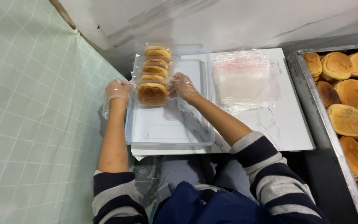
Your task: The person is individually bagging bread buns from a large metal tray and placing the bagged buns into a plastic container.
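Plastic-gloved left hand (pixel 118 91) and right hand (pixel 182 87) clamp a bagged bun (pixel 152 94) in the clear tray (pixel 168 132) near the worktop's (pixel 286 128) left edge; squeezing might crush it.

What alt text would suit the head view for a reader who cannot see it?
Two gloved hands, left and right, flank the nearest bagged bun in a row standing in a clear bin on a white board. A stack of clear bags lies beside it, and a metal tray of loose buns sits to the right.
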